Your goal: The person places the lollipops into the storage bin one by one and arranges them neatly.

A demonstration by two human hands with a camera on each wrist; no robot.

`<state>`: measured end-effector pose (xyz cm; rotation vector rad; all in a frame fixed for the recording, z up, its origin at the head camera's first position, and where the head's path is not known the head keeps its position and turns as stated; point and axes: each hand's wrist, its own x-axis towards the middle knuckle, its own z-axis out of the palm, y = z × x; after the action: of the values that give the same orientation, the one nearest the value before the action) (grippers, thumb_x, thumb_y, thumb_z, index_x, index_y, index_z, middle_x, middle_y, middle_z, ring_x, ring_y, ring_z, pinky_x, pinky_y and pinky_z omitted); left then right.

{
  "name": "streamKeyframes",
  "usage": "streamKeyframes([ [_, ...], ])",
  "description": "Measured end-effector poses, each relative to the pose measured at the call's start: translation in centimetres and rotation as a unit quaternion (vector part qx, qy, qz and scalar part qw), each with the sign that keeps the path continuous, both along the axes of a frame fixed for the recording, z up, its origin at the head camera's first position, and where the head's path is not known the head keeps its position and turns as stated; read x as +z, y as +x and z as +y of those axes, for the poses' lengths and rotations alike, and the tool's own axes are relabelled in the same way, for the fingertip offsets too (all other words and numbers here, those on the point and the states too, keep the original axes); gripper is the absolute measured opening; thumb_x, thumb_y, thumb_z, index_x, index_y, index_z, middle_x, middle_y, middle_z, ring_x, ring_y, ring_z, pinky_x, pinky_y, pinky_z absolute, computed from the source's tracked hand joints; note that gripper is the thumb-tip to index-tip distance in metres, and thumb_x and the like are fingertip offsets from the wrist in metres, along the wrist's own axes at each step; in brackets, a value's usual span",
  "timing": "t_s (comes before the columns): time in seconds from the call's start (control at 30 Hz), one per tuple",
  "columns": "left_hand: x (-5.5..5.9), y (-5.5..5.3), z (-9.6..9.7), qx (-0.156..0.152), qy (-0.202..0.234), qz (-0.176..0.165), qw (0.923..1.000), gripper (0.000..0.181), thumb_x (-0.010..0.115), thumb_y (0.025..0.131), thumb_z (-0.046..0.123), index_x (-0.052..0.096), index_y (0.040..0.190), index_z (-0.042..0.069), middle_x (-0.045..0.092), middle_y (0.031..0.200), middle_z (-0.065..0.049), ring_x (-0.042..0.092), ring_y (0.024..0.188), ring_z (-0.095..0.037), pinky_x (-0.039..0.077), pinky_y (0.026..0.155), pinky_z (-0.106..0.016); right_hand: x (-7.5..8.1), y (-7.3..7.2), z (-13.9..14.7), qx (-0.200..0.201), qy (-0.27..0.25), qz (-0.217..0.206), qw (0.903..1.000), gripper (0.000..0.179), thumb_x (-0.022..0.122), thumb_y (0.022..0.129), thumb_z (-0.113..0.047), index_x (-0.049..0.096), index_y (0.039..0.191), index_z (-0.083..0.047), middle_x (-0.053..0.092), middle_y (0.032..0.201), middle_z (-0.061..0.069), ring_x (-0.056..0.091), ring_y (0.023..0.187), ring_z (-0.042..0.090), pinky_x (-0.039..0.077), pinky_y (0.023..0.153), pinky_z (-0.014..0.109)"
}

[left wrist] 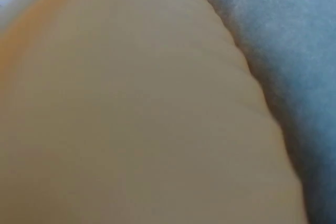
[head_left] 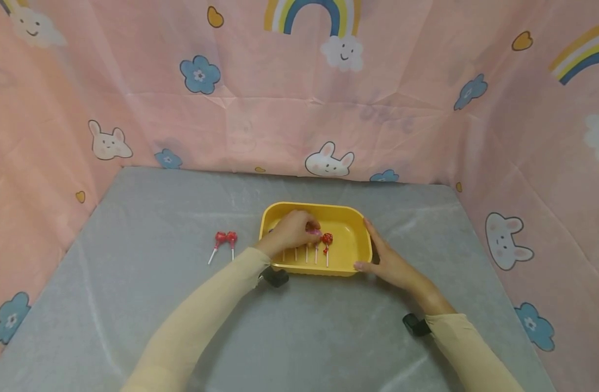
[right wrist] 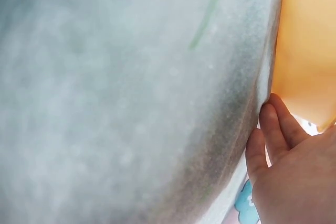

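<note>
A yellow plastic tray [head_left: 355, 231] sits on the table, with several lollipops in a row inside, white sticks toward the front. My left hand [head_left: 294, 228] reaches over its left half and pinches a lollipop with a pink-purple head [head_left: 314, 232]. That hand hides most of the other heads; a red lollipop [head_left: 327, 238] shows just right of its fingertips. My right hand [head_left: 394, 267] rests against the tray's right end, thumb at the front rim and straight fingers along the outer side. In the right wrist view, these fingers [right wrist: 273, 124] touch the yellow wall.
Two red lollipops [head_left: 221, 237] lie side by side on the grey cloth [head_left: 309, 332], left of the tray. A pink patterned curtain [head_left: 260, 125] rises behind the table and along both sides. The left wrist view is mostly filled by a beige sleeve [left wrist: 131, 103].
</note>
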<state>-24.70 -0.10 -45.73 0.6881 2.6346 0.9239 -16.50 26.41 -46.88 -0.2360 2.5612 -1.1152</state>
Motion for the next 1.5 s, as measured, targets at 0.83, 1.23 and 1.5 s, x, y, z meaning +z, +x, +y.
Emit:
streamKeyframes([
  [0.83, 4.5, 0.7, -9.5, 0.012, 0.075, 0.034, 0.9966, 0.026, 0.064, 0.096, 0.022, 0.071, 0.116, 0.006, 0.069, 0.122, -0.010, 0.061, 0.119, -0.028, 0.046, 0.109, -0.048, -0.1, 0.1, -0.1, -0.006, 0.005, -0.007, 0.9999, 0.111, 0.073, 0.086, -0.047, -0.012, 0.157, -0.039, -0.003, 0.170, 0.007, 0.009, 0.155, 0.039, 0.014, 0.121, 0.067],
  [1.23, 4.3, 1.5, -15.3, 0.047, 0.062, 0.025, 0.9967, 0.028, 0.064, 0.097, 0.021, 0.070, 0.119, 0.007, 0.067, 0.122, -0.011, 0.060, 0.120, -0.031, 0.048, 0.106, -0.050, -0.2, 0.0, 0.0, -0.004, -0.005, -0.005, 1.0000, 0.111, 0.073, 0.086, -0.045, -0.012, 0.157, -0.038, -0.003, 0.170, 0.007, 0.009, 0.155, 0.039, 0.015, 0.121, 0.066],
  [1.5, 2.4, 1.4, -17.9, 0.058, 0.064, -0.001, 0.9963, 0.027, 0.065, 0.095, 0.017, 0.070, 0.118, 0.004, 0.068, 0.122, -0.014, 0.060, 0.119, -0.033, 0.050, 0.104, -0.051, 0.0, 0.0, 0.0, -0.004, -0.006, -0.006, 1.0000, 0.111, 0.073, 0.086, -0.045, -0.012, 0.156, -0.040, -0.003, 0.170, 0.006, 0.008, 0.154, 0.039, 0.015, 0.120, 0.066],
])
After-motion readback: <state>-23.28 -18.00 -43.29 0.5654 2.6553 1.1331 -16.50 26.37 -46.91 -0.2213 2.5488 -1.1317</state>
